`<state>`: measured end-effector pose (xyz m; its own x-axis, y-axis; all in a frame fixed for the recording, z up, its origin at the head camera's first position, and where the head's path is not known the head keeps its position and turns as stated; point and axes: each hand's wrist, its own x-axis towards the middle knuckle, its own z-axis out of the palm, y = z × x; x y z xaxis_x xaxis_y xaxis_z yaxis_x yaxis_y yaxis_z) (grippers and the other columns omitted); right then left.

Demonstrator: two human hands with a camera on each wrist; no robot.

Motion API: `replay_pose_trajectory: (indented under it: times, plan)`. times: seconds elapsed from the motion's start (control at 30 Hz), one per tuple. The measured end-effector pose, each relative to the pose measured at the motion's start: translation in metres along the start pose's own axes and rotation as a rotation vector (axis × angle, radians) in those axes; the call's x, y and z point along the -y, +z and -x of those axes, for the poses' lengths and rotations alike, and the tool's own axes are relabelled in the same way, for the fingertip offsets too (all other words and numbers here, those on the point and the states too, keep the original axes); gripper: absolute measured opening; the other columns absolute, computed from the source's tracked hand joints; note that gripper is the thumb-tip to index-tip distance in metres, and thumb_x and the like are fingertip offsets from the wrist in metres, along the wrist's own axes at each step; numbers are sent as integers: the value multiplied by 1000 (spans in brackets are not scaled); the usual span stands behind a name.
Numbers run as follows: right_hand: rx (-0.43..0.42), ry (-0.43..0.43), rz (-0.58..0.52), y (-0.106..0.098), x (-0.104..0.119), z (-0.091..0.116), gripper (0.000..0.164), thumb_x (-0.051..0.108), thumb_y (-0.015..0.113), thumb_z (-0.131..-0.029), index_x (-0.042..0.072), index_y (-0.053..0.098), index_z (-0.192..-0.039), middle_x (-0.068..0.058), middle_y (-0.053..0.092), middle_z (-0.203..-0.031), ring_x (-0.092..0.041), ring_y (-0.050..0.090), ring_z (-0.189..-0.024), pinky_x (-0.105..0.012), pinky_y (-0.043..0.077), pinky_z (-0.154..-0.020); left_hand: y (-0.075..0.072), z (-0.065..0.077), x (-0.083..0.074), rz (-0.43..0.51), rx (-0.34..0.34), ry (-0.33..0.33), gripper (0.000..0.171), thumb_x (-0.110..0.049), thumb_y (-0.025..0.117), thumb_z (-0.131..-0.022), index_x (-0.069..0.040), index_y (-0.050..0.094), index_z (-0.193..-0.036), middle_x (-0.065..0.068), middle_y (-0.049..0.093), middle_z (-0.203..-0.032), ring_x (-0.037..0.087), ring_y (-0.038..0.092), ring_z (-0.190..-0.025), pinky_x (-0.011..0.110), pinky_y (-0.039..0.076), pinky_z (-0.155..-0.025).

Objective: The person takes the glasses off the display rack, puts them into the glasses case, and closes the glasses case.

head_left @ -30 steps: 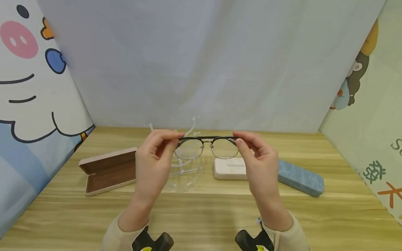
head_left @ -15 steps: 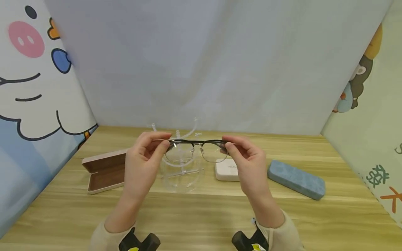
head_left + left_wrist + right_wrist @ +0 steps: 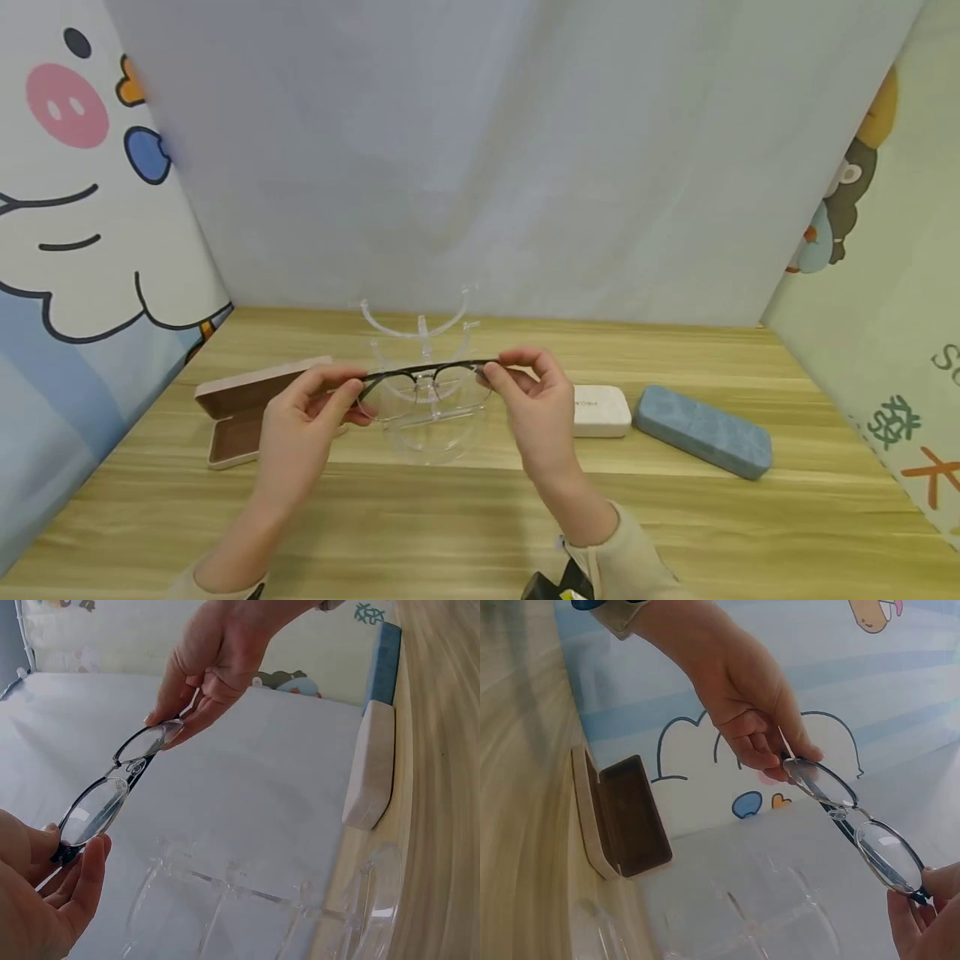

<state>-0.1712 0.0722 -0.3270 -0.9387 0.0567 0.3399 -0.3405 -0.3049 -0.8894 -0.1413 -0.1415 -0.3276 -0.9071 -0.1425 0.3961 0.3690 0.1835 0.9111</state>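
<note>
Both hands hold a pair of glasses [image 3: 425, 372] with a black upper rim and thin metal lower rims. My left hand [image 3: 300, 433] pinches one end between thumb and fingers; my right hand [image 3: 543, 417] pinches the opposite end. In the head view the glasses overlap a clear plastic display stand [image 3: 424, 327] with several curved arms, and their right end sits slightly higher. The left wrist view shows the glasses [image 3: 120, 771] in the air apart from the stand [image 3: 255, 892]. The temples show behind the lenses in the right wrist view of the glasses [image 3: 855, 817].
An open, brown-lined glasses case [image 3: 234, 437] lies at the left, partly behind my left hand. To the right of the stand are a closed white case [image 3: 606, 412] and a closed blue case [image 3: 703, 432]. A pale cloth backdrop [image 3: 480, 167] stands behind the wooden table [image 3: 420, 533].
Both hands have moved left and down in the head view, carrying the glasses in front of the stand. The glasses have tilted slightly, right end up. More of the white case shows.
</note>
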Motion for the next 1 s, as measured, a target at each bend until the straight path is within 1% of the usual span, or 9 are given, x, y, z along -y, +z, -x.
replay_pose_trajectory:
  times: [0.17, 0.3, 0.43, 0.57, 0.7, 0.8, 0.87, 0.93, 1.0]
  plan:
    - [24, -13, 30, 13, -12, 2, 15, -4, 62, -82, -9, 53, -93, -7, 59, -86, -13, 66, -74, -29, 53, -77, -10, 2, 9, 91, -45, -68, 18, -10, 56, -89, 1, 53, -104, 0, 62, -87, 12, 64, -65, 27, 54, -62]
    - [22, -24, 25, 23, -19, 2, 17, -3, 63, -81, -9, 54, -94, -9, 59, -89, -16, 66, -77, -30, 53, -77, -16, 0, 15, 146, -86, -91, 15, -9, 57, -89, 0, 50, -98, 1, 61, -85, 12, 64, -65, 29, 54, -61]
    - [27, -36, 36, 34, -29, 5, 16, -3, 65, -80, -8, 55, -92, -10, 58, -90, -15, 65, -81, -26, 53, -74, -24, -4, 24, 173, -173, -113, 12, -6, 59, -87, 1, 52, -94, 1, 62, -83, 12, 62, -60, 27, 54, -59]
    - [39, -61, 67, 48, -44, 8, 16, -4, 66, -79, -8, 56, -90, -15, 56, -92, -13, 62, -84, -22, 52, -73, -33, -8, 36, 186, -256, -148, 10, 0, 57, -87, 2, 54, -96, 0, 59, -83, 10, 61, -57, 23, 53, -58]
    - [54, -68, 101, 62, -56, 9, 14, -5, 66, -79, -8, 58, -89, -18, 55, -95, -18, 61, -87, -23, 52, -76, -42, -12, 49, 193, -319, -178, 9, 3, 56, -86, 0, 55, -94, -2, 58, -84, 9, 62, -57, 21, 53, -58]
    - [70, -63, 114, 72, -64, 9, 11, -5, 63, -80, -7, 59, -90, -17, 54, -97, -23, 61, -91, -23, 52, -77, -50, -16, 61, 198, -332, -181, 8, 0, 57, -87, 0, 55, -95, -1, 59, -83, 8, 64, -58, 20, 52, -58]
    - [81, -65, 126, 78, -70, 8, 9, -6, 61, -81, -7, 59, -90, -16, 54, -98, -24, 61, -93, -23, 52, -78, -57, -17, 70, 207, -316, -158, 11, -3, 58, -87, 1, 55, -96, -1, 59, -85, 7, 64, -59, 20, 53, -58]
    - [75, -67, 169, 84, -75, 6, 8, -6, 59, -82, -4, 60, -90, -13, 55, -98, -22, 62, -93, -22, 52, -76, -64, -18, 75, 196, -310, -156, 13, -6, 59, -87, 0, 54, -97, -1, 59, -86, 7, 64, -60, 19, 52, -58]
    - [73, -48, 205, 89, -80, 5, 10, -6, 57, -84, -2, 62, -91, -12, 57, -99, -20, 63, -92, -20, 52, -75, -70, -19, 78, 190, -331, -172, 12, -5, 59, -87, 0, 54, -97, -1, 58, -86, 6, 64, -60, 18, 52, -57]
